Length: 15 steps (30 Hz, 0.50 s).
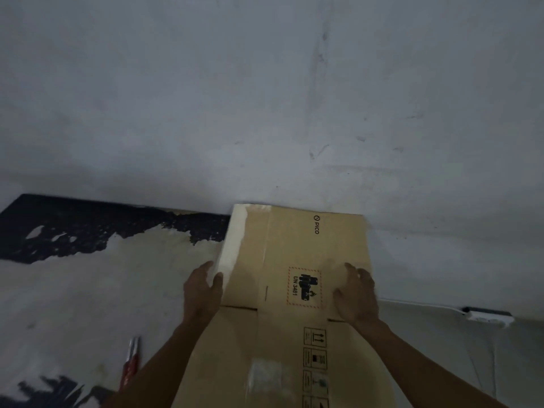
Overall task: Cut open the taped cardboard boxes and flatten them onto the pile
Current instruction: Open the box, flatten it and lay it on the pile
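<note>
A flattened box [294, 290] lay in the lower middle of the view, running from 6 o'clock up toward the centre, its far end against the foot of a pale wall [265, 98]. Its upper face carried a PICO mark [316, 224] near the far end, a red-dashed UN 3481 label [304, 287] in the middle, and a column of handling symbols [315, 360] toward 6 o'clock. A strip of pale tape [232, 245] ran along its left edge.

The left hand [203, 290] gripped that left edge, thumb on top of the tape and fingers curled round the side. The right hand [357, 295] rested on the box at about 4 o'clock from the label, fingers spread and loosely bent; whether it pressed down or only touched could not be told through the blur.

At 7 o'clock, on the worn floor [88, 290], lay a red-handled tool [131, 363], probably a cutter, just left of the left forearm. A black patch [88, 228] of floor covering stretched toward 9 o'clock. At 4 o'clock a small dark-and-white fitting [488, 316] sat at the base of the wall.
</note>
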Motion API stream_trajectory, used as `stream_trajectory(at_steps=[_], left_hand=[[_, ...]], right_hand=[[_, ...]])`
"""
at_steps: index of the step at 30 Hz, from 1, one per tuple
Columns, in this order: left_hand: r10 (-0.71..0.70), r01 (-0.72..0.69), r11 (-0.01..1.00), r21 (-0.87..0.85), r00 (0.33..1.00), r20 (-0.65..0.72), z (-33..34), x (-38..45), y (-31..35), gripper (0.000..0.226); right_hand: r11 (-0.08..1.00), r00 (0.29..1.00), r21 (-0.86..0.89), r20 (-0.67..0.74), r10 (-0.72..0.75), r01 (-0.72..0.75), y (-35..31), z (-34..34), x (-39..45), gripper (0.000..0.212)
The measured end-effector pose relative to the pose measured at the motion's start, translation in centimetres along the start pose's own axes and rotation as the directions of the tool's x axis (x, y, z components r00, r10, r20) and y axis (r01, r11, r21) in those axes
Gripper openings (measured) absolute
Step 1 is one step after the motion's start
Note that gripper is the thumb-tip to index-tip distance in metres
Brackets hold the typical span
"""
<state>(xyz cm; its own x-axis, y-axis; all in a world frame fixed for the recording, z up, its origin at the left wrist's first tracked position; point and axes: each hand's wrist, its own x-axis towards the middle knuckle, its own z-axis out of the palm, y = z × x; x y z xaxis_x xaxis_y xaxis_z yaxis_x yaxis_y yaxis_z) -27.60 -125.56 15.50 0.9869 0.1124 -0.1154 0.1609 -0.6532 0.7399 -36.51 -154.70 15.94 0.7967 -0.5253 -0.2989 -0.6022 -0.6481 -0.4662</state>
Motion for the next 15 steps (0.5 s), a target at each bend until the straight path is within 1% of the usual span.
stream_trajectory(at_steps=[3, 5, 8, 11, 13, 15], left_hand=[[0.046, -0.051, 0.997, -0.062, 0.996, -0.078, -1.7, -2.8, -1.1, 0.031], [0.038, -0.049, 0.996, -0.079, 0.99, -0.138, -3.0, -4.6, -2.4, 0.025], [-0.021, -0.003, 0.994, -0.113, 0.978, -0.208, -5.8, -7.0, -5.2, 0.02], [-0.096, 0.051, 0.985, -0.167, 0.958, -0.27, -9.6, -9.5, -8.9, 0.018], [-0.141, 0.085, 0.98, -0.182, 0.937, -0.321, -12.4, -10.9, -11.9, 0.018], [-0.205, 0.137, 0.969, -0.206, 0.911, -0.357, -15.2, -12.1, -14.7, 0.019]], right_hand=[[0.99, 0.991, 0.047, 0.032, -0.133, 0.131, -2.1, 1.7, -1.4, 0.057], [0.972, 0.971, 0.068, 0.067, -0.231, 0.227, -3.7, 3.1, -2.6, 0.051], [0.927, 0.918, 0.058, 0.128, -0.375, 0.371, -6.7, 5.8, -4.5, 0.049], [0.894, 0.873, 0.093, 0.193, -0.449, 0.439, -10.4, 8.6, -7.4, 0.045], [0.849, 0.815, 0.095, 0.24, -0.527, 0.52, -13.2, 10.7, -9.6, 0.043], [0.811, 0.759, 0.127, 0.295, -0.58, 0.571, -16.0, 12.9, -11.9, 0.04]])
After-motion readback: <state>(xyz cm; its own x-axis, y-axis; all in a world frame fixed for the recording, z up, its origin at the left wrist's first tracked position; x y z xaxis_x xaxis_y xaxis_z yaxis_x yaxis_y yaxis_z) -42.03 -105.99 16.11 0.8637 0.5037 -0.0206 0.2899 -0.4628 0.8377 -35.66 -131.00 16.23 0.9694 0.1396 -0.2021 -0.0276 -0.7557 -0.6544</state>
